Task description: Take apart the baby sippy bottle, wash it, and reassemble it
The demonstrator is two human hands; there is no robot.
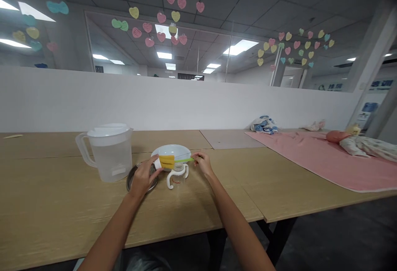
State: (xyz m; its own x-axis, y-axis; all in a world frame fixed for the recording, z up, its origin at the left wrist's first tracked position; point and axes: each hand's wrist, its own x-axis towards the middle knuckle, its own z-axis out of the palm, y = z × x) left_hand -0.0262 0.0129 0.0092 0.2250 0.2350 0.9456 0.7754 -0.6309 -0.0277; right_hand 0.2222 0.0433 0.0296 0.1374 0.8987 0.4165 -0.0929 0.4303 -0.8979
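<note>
My left hand is closed around the white tip of a yellow sponge brush, held level above the table. My right hand pinches the brush's thin green handle at its other end. Just below the brush stands a clear baby bottle with white handles. Behind it sits a white bowl. A small metal dish lies under my left hand, partly hidden by it.
A clear plastic jug with water stands to the left on the wooden table. A pink mat with a baby doll and a bundled cloth lies at the right. A white partition runs behind.
</note>
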